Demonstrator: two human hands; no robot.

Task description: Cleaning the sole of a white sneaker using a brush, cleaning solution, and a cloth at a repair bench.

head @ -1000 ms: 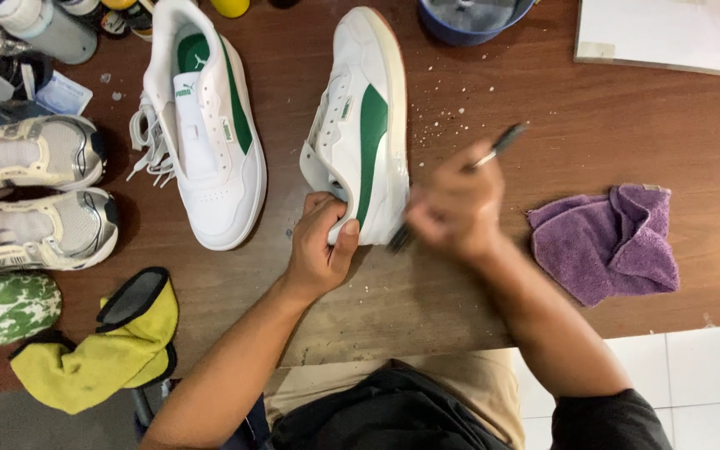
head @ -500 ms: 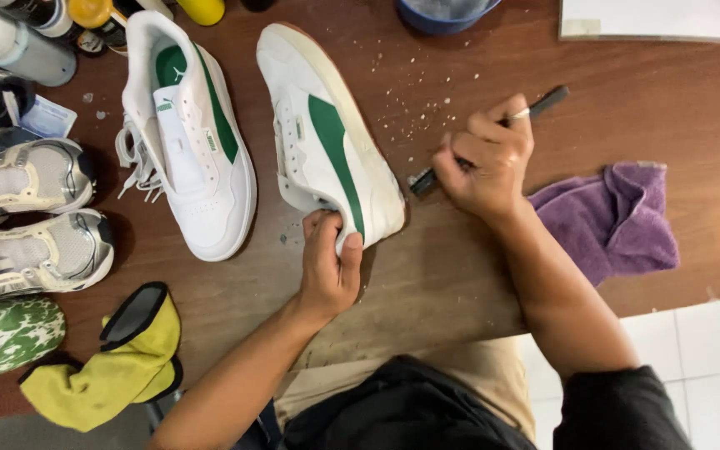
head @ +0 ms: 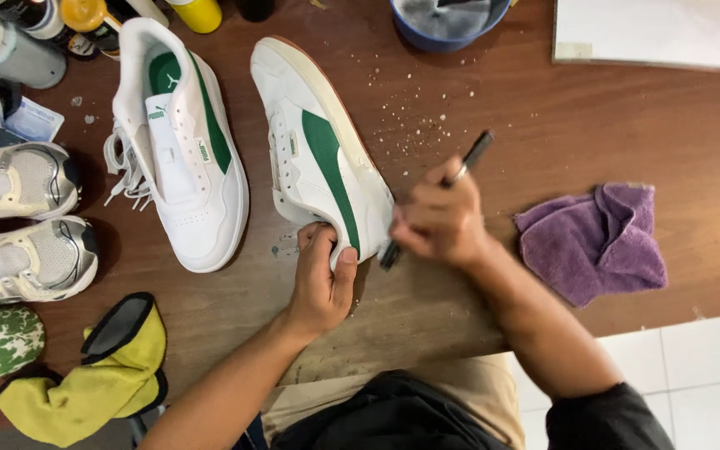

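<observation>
Seen from above, a person sits at a brown wooden table [head: 543,117]. The left hand [head: 320,279] is closed around the toe of a white shoe [head: 318,154] with a green side stripe, thumb on top, pinning it on its side. The shoe's heel points away from the person. The right hand [head: 437,221] is clenched around a thin dark brush [head: 464,171]; its handle sticks up and away, and its working end meets the shoe's toe edge just beside the left thumb. The right hand is blurred, so the fingers are hard to make out.

The matching second shoe [head: 181,142] lies upright just left of the held one, laces loose. A crumpled purple cloth [head: 597,242] lies on the table to the right of the right hand. White specks dot the wood beyond the shoe. At the left edge sit two grey-and-white sneakers [head: 22,225], cut off by the frame, and below them a yellow-and-black cloth [head: 97,375].

Along the far edge, bottles [head: 10,42] and a blue bowl [head: 447,21] are only partly visible, as is a white sheet [head: 656,29] at upper right. White floor tiles [head: 702,375] show at lower right. The person's lap is dark and indistinct.
</observation>
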